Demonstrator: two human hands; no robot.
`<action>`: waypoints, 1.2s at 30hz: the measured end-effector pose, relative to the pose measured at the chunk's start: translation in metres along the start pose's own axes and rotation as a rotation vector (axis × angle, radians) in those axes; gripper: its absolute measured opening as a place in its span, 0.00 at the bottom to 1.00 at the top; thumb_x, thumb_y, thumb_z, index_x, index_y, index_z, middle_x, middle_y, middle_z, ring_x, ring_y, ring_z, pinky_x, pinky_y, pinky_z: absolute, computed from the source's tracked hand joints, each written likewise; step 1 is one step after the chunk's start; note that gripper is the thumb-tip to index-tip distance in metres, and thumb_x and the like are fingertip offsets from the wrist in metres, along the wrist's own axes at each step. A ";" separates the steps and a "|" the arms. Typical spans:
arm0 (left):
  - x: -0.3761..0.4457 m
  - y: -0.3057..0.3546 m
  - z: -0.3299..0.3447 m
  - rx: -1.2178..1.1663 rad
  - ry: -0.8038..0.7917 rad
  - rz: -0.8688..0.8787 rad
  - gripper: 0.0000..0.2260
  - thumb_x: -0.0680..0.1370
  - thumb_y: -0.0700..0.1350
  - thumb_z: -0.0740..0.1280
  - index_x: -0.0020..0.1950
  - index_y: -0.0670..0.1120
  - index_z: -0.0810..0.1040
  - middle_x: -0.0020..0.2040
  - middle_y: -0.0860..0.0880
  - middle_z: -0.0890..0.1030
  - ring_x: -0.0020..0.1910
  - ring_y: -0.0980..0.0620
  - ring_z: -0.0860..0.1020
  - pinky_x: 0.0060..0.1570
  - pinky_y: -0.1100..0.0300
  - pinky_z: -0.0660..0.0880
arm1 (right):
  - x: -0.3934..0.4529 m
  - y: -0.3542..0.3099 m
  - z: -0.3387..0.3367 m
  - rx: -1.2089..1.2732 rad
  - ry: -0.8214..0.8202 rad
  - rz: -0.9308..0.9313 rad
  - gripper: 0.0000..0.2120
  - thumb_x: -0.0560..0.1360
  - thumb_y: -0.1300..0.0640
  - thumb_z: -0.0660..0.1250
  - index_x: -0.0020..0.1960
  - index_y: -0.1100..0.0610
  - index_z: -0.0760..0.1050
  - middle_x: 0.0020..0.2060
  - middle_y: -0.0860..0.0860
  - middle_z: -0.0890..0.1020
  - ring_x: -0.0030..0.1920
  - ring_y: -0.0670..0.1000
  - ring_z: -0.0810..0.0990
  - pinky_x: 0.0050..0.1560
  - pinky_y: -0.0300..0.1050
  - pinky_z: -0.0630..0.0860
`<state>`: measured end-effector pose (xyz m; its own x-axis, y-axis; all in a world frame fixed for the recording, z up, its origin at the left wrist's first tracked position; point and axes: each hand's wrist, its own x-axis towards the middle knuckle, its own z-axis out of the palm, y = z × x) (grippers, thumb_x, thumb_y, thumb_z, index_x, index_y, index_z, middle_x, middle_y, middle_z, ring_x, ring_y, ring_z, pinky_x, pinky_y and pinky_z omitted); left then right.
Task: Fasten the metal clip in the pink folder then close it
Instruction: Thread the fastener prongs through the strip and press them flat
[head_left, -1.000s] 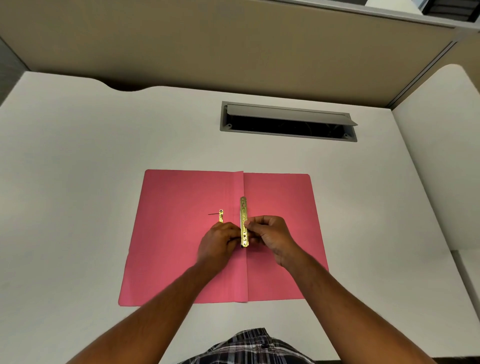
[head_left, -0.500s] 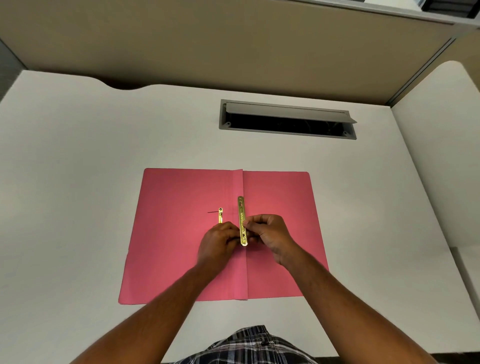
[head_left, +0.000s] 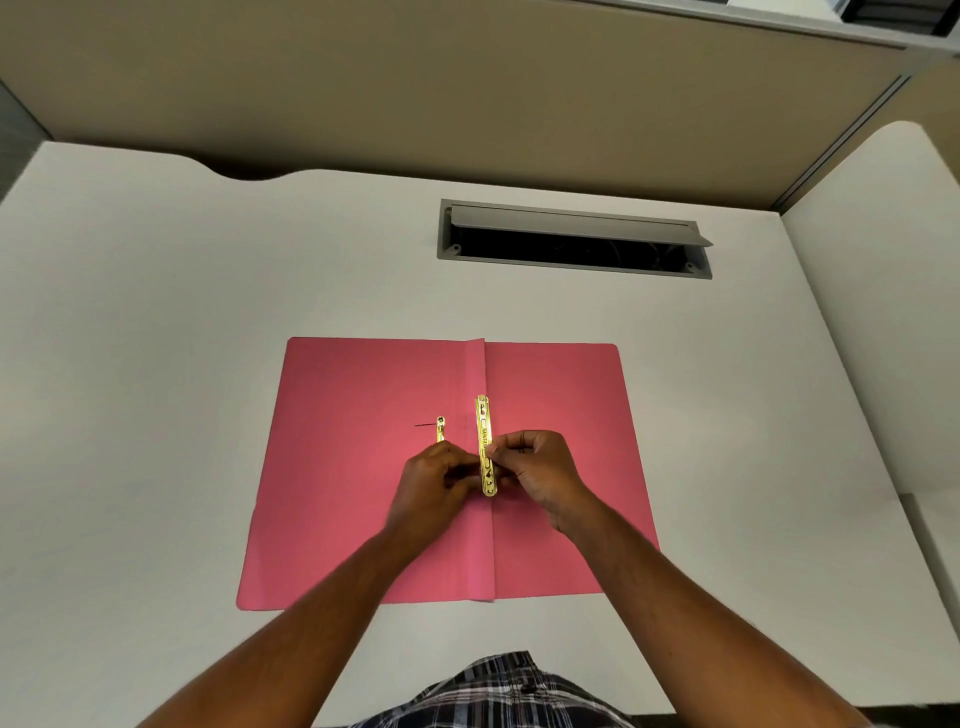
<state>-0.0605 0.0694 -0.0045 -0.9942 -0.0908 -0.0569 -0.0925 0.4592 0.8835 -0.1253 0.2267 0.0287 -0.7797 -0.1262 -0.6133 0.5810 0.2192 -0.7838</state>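
Pink card folder (head_left: 363, 467), thin and matte, lying open and flat on the smooth off-white desk (head_left: 156, 364), central fold running away from the viewer. Along that fold, a long gold-coloured metal clip bar (head_left: 484, 447), flat, glossy, punched with small holes and slots; far end free, near part pinched between both hands. Just left of it, a short gold metal prong (head_left: 440, 427), standing up from the left leaf, lower part hidden behind the knuckles. Left hand (head_left: 431, 483) curled, fingertips closed on the bar's left edge; right hand (head_left: 535, 467) likewise curled, thumb and forefinger nipping the right edge. Whether a second prong lies under the hands: cannot tell.

Likely faults from here, as judgement only: bar slipping sideways in the pinch, smooth metal giving little purchase; a hole missing its prong, so that the bar rides on top, not seated; thin prong kinking if bent at the wrong spot; soft card creasing or tearing at the punched hole under too firm a push; folder sliding on the slick desk, with nothing weighing it down. Closing the cover over an upright prong apt to dent or pierce the card.

Behind, a grey rectangular cable hatch (head_left: 574, 239) set in the desk, lid raised.
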 end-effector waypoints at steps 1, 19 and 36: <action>0.001 -0.001 -0.002 0.002 0.008 -0.003 0.12 0.72 0.37 0.75 0.54 0.47 0.85 0.46 0.52 0.82 0.44 0.59 0.81 0.47 0.59 0.81 | 0.000 0.001 0.000 -0.008 0.003 0.005 0.01 0.75 0.63 0.76 0.46 0.61 0.85 0.36 0.55 0.88 0.32 0.48 0.86 0.32 0.38 0.80; 0.017 0.003 -0.009 0.116 -0.033 -0.018 0.17 0.72 0.39 0.74 0.61 0.48 0.83 0.48 0.51 0.84 0.45 0.66 0.73 0.46 0.78 0.66 | 0.003 0.009 0.007 -0.106 0.039 0.040 0.01 0.75 0.63 0.76 0.46 0.60 0.85 0.39 0.59 0.88 0.34 0.51 0.84 0.36 0.44 0.83; 0.017 -0.003 0.000 0.347 -0.072 0.081 0.17 0.71 0.44 0.76 0.60 0.47 0.83 0.56 0.47 0.79 0.60 0.46 0.70 0.59 0.62 0.64 | 0.004 0.012 0.006 -0.469 0.146 -0.048 0.05 0.69 0.55 0.75 0.34 0.49 0.85 0.28 0.45 0.86 0.31 0.44 0.86 0.45 0.52 0.85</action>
<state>-0.0775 0.0660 -0.0080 -0.9992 0.0150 -0.0363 -0.0136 0.7361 0.6768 -0.1199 0.2229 0.0166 -0.8470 -0.0173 -0.5313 0.4023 0.6325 -0.6619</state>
